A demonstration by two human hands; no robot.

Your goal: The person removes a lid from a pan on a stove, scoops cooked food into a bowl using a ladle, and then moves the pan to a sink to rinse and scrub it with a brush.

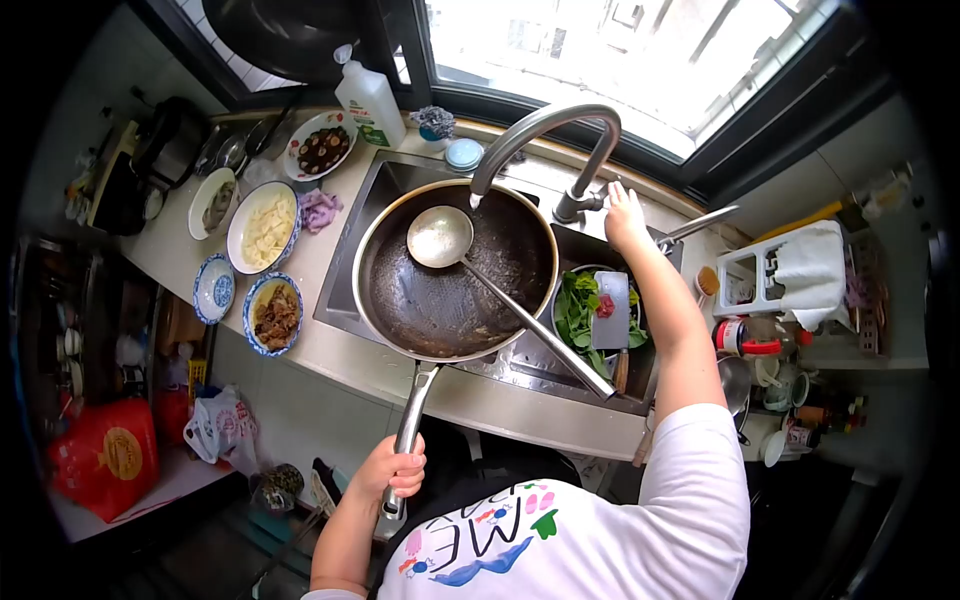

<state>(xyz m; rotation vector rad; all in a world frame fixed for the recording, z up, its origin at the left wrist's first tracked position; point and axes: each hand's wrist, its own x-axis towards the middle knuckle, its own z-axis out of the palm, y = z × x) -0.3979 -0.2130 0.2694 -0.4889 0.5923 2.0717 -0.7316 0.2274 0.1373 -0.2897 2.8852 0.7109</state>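
At far left, on the counter [330, 345]: blue-patterned bowl of brown food [273, 315], with bowl of pale slices [264, 228] behind it, and plate of dark mushrooms [322, 150] further back beside white bottle [370, 100]. Below the counter edge: left hand [398, 475], closed fully round the end of the pan handle [415, 410]. Holds pan [430, 305] roughly level above the sink [390, 190], beneath the faucet [545, 130] spout. Inside pan: dark, wet residue plus metal ladle [440, 237], cup upward, shaft lying across the right rim. Right of pan, in the sink: bowl of green leaves [577, 315] with cleaver [612, 305] laid flat on top. Above that: right hand [622, 215], laid on the faucet lever; closure of its fingers not discernible. Far right: white rack [760, 280] draped with cloth [812, 265].
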